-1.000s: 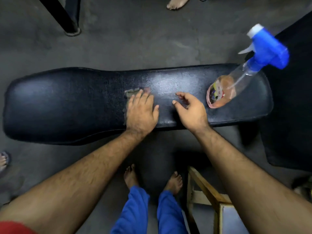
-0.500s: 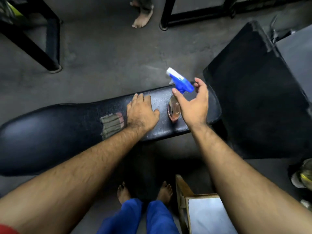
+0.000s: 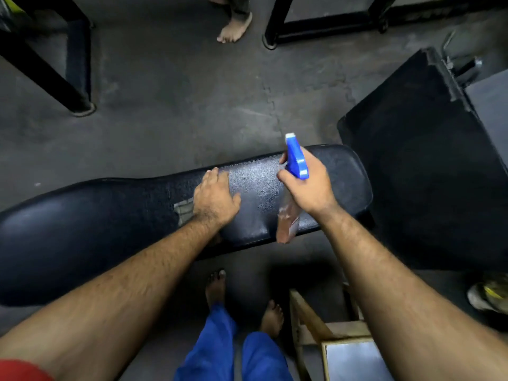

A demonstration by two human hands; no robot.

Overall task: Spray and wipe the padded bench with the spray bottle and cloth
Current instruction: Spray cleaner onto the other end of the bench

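left hand (image 3: pixel 215 198) flat, fingers straight, pressing cloth (image 3: pixel 183 210) on bench (image 3: pixel 82 221); right hand (image 3: pixel 310 185) grips spray bottle (image 3: pixel 295 160) nr bench's right end.

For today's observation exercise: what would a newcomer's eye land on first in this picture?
First the bright blue spray bottle, gripped in the right hand above the padded bench. Then the left hand, flat on the bench with a grey cloth showing at its edge.
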